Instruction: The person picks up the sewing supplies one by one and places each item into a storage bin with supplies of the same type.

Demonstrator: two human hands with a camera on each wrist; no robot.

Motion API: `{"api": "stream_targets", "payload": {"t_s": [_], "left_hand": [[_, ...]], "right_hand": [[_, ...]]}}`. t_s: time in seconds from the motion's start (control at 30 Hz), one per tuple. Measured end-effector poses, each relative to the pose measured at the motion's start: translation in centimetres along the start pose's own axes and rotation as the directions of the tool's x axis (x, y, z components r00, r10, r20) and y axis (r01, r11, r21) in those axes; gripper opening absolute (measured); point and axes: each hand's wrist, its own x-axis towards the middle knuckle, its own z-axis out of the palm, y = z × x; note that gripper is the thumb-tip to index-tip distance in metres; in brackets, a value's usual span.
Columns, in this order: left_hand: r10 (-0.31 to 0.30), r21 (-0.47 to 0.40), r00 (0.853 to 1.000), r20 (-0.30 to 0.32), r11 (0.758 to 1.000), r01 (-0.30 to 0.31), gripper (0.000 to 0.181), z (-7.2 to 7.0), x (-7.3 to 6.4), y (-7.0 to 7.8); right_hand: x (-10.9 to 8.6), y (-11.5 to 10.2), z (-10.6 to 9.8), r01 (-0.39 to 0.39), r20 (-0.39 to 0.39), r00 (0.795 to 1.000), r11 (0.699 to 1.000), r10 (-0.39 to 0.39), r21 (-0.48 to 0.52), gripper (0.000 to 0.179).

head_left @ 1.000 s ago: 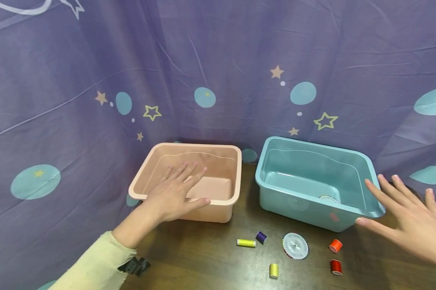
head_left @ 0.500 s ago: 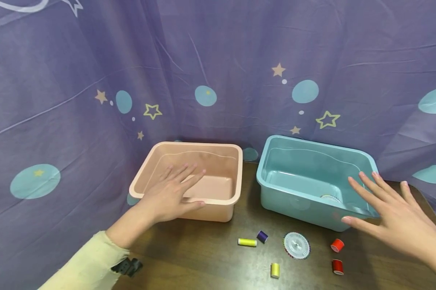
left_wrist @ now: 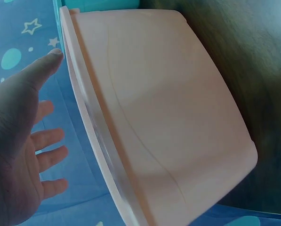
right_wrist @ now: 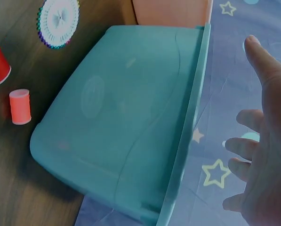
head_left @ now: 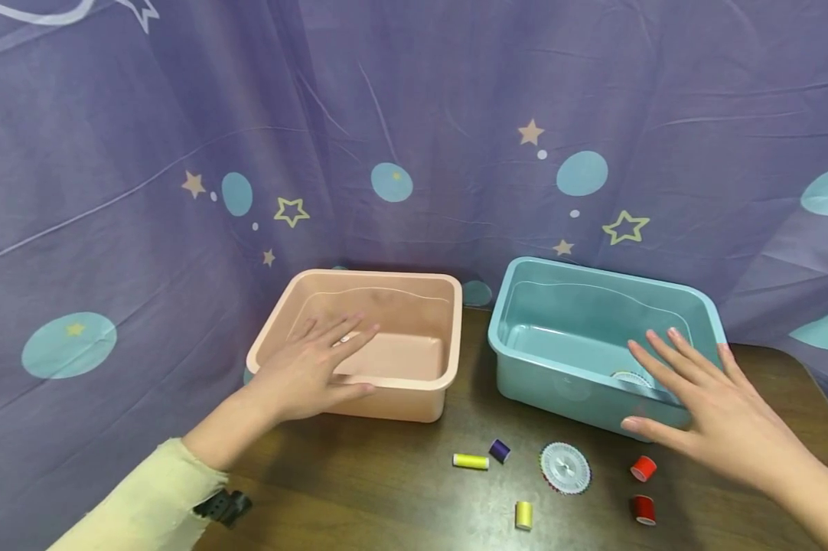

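Note:
My left hand point(head_left: 302, 375) hovers with spread fingers over the near left side of a peach plastic bin point(head_left: 414, 392), holding nothing. Over the near right corner of a teal bin point(head_left: 552, 383), my right hand point(head_left: 713, 405) is likewise spread and holds nothing. Inside the teal bin a pin wheel point(head_left: 630, 378) shows in part above the near wall. On the table lie a second round pin wheel point(head_left: 565, 468), a long yellow thread spool point(head_left: 471, 461), a dark purple spool point(head_left: 500, 451), a short yellow spool point(head_left: 523, 515), an orange-red spool point(head_left: 643, 468) and a red spool point(head_left: 644, 510).
Both bins stand at the back of the brown wooden table point(head_left: 373, 490), with a gap between them. Close behind hangs a purple curtain point(head_left: 455, 115) with stars and blue spots. The table's rounded right corner shows beyond the right hand. A black strap point(head_left: 223, 507) hangs by the left sleeve.
My right hand has moved left, from beside the teal bin to over its near right corner. My left hand has drifted slightly left and back. The spools and pin wheels stay put.

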Motion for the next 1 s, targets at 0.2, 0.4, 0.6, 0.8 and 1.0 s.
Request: {"api": "stream_targets", "payload": {"t_s": [0.2, 0.4, 0.6, 0.8, 1.0], "left_hand": [[0.048, 0.029, 0.998, -0.049, 0.998, -0.046, 0.080, 0.3, -0.5, -0.8], [0.083, 0.047, 0.993, -0.084, 0.996, -0.079, 0.075, 0.8, -1.1, -1.7], [0.090, 0.043, 0.991, -0.103, 0.995, -0.086, 0.069, 1.6, -1.7, -2.3], [0.128, 0.040, 0.975, -0.182, 0.992, -0.123, 0.067, 2.7, -2.3, -3.1], [0.133, 0.044, 0.953, -0.273, 0.991, -0.126, 0.062, 4.0, -2.5, -3.2]], "right_hand": [[0.6, -1.0, 0.7, 0.082, -0.040, 0.996, 0.997, -0.082, -0.001, 0.105], [1.2, -2.2, 1.5, 0.163, -0.062, 0.985, 0.986, -0.161, 0.031, 0.104], [1.7, -3.7, 2.2, 0.204, -0.067, 0.977, 0.977, -0.200, 0.060, 0.100], [2.0, -5.1, 3.0, 0.239, -0.075, 0.970, 0.967, -0.233, 0.091, 0.095], [2.3, -5.7, 4.1, 0.269, -0.075, 0.962, 0.958, -0.262, 0.101, 0.094]]}}
